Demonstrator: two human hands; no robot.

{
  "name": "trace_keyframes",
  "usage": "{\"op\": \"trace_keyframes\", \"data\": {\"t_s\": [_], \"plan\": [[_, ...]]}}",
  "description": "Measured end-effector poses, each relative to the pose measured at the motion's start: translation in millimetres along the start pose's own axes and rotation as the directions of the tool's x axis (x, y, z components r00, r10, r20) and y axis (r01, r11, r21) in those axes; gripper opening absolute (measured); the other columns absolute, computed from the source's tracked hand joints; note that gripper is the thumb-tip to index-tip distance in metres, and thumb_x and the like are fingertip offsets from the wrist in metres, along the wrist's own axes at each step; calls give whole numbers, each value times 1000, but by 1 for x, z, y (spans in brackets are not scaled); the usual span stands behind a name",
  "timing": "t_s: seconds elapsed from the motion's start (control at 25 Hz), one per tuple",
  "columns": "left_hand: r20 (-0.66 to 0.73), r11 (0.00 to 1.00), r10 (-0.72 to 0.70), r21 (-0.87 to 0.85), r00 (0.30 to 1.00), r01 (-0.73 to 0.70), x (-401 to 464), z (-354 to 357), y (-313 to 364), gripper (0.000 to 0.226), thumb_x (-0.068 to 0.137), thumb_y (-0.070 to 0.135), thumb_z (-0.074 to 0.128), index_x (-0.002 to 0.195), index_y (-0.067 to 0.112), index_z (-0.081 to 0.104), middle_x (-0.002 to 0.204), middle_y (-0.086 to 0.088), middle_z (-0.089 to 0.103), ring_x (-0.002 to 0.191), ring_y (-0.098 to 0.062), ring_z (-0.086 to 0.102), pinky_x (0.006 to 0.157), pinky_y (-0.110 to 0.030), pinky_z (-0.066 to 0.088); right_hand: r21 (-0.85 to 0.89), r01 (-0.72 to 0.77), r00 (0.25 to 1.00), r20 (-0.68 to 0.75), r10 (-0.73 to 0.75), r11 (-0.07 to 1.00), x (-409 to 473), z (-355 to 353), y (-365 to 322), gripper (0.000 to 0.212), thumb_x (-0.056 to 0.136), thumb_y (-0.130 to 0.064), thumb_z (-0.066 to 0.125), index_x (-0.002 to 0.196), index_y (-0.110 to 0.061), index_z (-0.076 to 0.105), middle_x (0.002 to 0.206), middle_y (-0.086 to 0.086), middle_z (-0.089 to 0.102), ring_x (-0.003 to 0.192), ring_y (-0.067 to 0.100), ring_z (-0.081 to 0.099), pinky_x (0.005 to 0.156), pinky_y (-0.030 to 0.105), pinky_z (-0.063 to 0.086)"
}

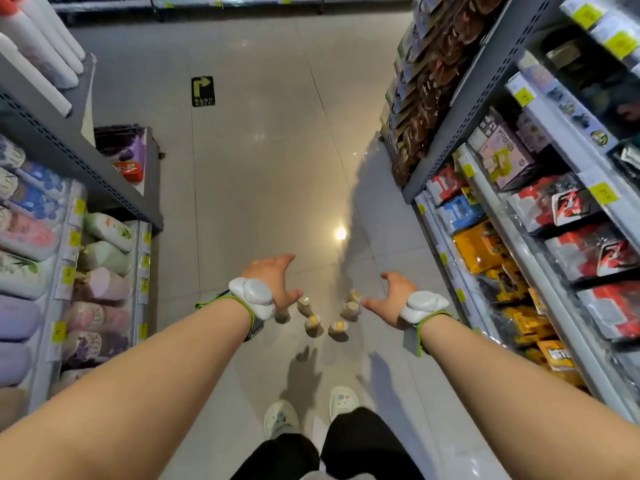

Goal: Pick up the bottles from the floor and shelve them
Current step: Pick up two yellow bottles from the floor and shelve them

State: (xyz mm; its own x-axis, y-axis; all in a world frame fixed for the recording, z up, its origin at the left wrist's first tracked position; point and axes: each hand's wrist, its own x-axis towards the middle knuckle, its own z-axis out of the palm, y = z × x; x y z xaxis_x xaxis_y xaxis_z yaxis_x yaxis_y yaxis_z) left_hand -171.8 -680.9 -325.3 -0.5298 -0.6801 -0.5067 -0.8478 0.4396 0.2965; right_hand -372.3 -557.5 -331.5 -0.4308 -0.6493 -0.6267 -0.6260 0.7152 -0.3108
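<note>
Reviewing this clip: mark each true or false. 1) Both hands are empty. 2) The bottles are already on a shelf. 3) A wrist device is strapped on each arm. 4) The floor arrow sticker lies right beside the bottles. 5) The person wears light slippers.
1) True: the left hand and right hand reach out with spread fingers, holding nothing.
2) False: the small bottles stand clustered on the floor between the hands.
3) True: a white wrist device sits on the left arm, another on the right.
4) False: the arrow sticker lies far up the aisle.
5) True: light slippers show below.
</note>
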Motion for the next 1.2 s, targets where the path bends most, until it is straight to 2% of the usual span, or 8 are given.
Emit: {"op": "trace_keyframes", "data": {"t_s": [0.28,0.44,0.64,0.84,1.04,1.2], "plan": [[136,998,-58,21,989,55,54,45,-25,74,88,50,55,149,24,22,151,-5,37,136,-29,38,108,-39,38,64,-66,996,69,61,996,45,35,9,62,85,-39,63,135,-10,42,137,7,50,123,28,50,95,31,41],[154,997,-77,11,985,76,90,76,-23,74,87,53,54,149,25,23,151,-4,37,136,-29,38,107,-40,38,43,-81,992,97,76,996,80,49,28,63,84,-40,64,134,-11,42,137,10,50,122,30,51,98,35,42],[223,998,-40,-28,974,48,135,131,-19,71,90,49,52,149,22,24,149,-5,39,134,-29,40,107,-37,38,47,-117,978,178,107,992,129,80,58,73,82,-44,64,142,-13,34,142,8,45,128,28,46,102,34,40],[297,994,-15,-95,955,45,181,207,-27,58,89,54,49,140,27,38,137,-2,52,122,-27,50,101,-36,43,34,-136,963,240,124,990,181,133,86,72,83,-49,63,139,-13,37,140,8,47,125,28,49,98,34,42],[300,998,-20,-45,954,35,229,283,-44,55,93,45,46,142,22,36,138,-5,51,119,-29,53,99,-36,43,32,-113,944,315,97,993,246,190,105,70,87,-38,63,145,-16,30,138,8,51,126,26,49,96,28,39],[281,999,-24,-19,959,31,272,345,-67,54,93,43,47,141,21,38,136,-6,51,120,-30,51,98,-35,42,-19,-90,933,348,91,996,297,261,124,79,83,-40,67,145,-11,26,145,9,42,130,26,46,101,31,40]]}}
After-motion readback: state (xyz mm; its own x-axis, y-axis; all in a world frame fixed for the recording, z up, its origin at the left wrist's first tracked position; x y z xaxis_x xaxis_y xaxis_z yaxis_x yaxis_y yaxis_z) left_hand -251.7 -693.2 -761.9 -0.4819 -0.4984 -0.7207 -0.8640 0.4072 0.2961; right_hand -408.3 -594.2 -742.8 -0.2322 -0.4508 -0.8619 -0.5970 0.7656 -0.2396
